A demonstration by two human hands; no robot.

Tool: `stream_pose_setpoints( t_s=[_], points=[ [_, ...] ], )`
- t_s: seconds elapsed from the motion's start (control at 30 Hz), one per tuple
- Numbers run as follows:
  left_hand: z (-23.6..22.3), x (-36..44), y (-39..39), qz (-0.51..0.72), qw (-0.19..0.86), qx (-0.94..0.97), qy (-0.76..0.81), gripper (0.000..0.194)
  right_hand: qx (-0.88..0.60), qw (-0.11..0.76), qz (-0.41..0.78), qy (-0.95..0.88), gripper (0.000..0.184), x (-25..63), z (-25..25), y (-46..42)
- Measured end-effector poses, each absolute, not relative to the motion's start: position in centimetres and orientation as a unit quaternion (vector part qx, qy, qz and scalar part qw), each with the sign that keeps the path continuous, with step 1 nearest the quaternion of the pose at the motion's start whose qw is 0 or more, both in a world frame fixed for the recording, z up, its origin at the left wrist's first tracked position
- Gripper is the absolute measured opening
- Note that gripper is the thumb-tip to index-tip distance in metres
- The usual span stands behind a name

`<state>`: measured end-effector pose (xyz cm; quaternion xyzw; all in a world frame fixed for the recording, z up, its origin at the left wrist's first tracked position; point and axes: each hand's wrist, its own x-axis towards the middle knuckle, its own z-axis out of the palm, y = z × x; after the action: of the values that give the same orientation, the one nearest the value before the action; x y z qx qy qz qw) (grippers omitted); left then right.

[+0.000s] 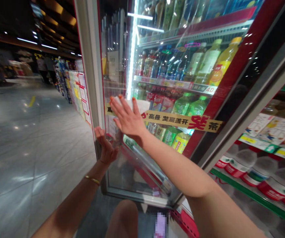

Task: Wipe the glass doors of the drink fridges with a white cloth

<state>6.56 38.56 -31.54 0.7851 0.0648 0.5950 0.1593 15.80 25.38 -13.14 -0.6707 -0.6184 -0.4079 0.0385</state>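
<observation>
The person's right hand (pixel 129 117) is open wide, its five fingers fanned out and its palm pressed against the glass door (pixel 125 175) of a drinks cooler. It holds nothing. Its orange-painted fingertips (pixel 112 99) reach just past a yellow promotional strip (pixel 182 120) printed with Chinese characters, and the heel of the hand rests just above that strip. A white card (pixel 142 106) shows beside the fingers, apparently on the far side of the glass.

The left hand (pixel 105 147) sits lower, at the door's left edge, with its fingers partly bent against the grey door frame (pixel 91 72). Whether it is gripping the frame or only pressing on it, the view does not settle. A gold bracelet (pixel 92 180) circles that wrist.

The door is directly ahead of the person, between both hands and the cooler shelves. Behind the glass stand rows of bottled drinks (pixel 187 107), including a large orange-labelled bottle (pixel 222 62). Past the door's right frame, big bottles with red labels (pixel 241 162) line a green-edged shelf (pixel 256 198). The polished stone floor (pixel 28 158) stretches away to the left.
</observation>
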Motion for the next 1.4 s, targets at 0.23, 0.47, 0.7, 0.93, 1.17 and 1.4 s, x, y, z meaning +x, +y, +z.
stream_pose_setpoints(
  t_s=[0.23, 0.47, 0.7, 0.93, 1.17, 1.4],
  points=[
    [-31.9, 5.7, 38.1, 0.575, 0.088, 0.813, 0.028, 0.085, -0.599, -0.045, -0.369, -0.709, 0.047, 19.4, -23.3, 14.0],
    [-29.8, 8.4, 35.5, 0.555, 0.019, 0.831, 0.032, 0.075, -0.733, 0.213, -0.550, -0.338, 0.069, 22.9, -20.2, 7.4],
    [-28.9, 7.9, 34.3, 0.570, 0.001, 0.820, 0.046, 0.078, -0.719, 0.159, -0.503, -0.453, 0.046, 19.5, -35.2, 3.2],
    [-29.0, 7.7, 34.6, 0.583, -0.028, 0.811, 0.033, 0.081, -0.785, 0.218, -0.533, -0.227, 0.071, 21.4, -36.7, 5.8],
    [-28.6, 8.0, 35.1, 0.590, -0.070, 0.804, 0.004, 0.085, -0.775, 0.171, -0.497, -0.349, 0.055, 19.4, -43.2, 5.3],
    [-28.8, 8.2, 34.9, 0.590, -0.059, 0.805, 0.000, 0.085, -0.787, 0.182, -0.508, -0.298, 0.059, 20.7, -42.6, 4.8]
  ],
)
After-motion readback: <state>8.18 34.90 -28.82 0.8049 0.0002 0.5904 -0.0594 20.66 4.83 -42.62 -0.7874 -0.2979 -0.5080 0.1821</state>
